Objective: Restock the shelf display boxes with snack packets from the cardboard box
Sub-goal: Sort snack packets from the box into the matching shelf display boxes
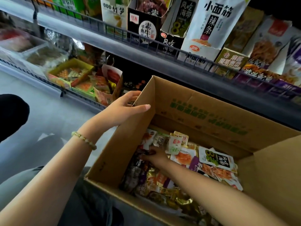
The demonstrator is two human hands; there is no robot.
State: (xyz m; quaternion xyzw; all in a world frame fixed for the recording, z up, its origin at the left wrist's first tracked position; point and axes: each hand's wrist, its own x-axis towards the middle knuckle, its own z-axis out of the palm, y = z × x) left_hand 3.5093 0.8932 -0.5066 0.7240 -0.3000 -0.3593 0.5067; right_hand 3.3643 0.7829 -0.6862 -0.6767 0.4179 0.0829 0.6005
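An open cardboard box [203, 111] stands in front of the shelves, half full of mixed snack packets [184, 162]. My left hand [125, 106] holds the top edge of the box's left flap, thumb on the inside, fingers over the outside. My right hand [154, 154] reaches down into the box and its fingers curl into a cluster of dark packets [140, 162] at the left side. Display boxes [71, 74] with orange and green packets sit on the lower shelf to the left.
The upper shelf [146, 51] with a wire rail carries tall display cartons: a black one [143, 28] and a white one [210, 30]. Grey floor [48, 121] lies to the left. A dark shape [11, 115] is at the far left edge.
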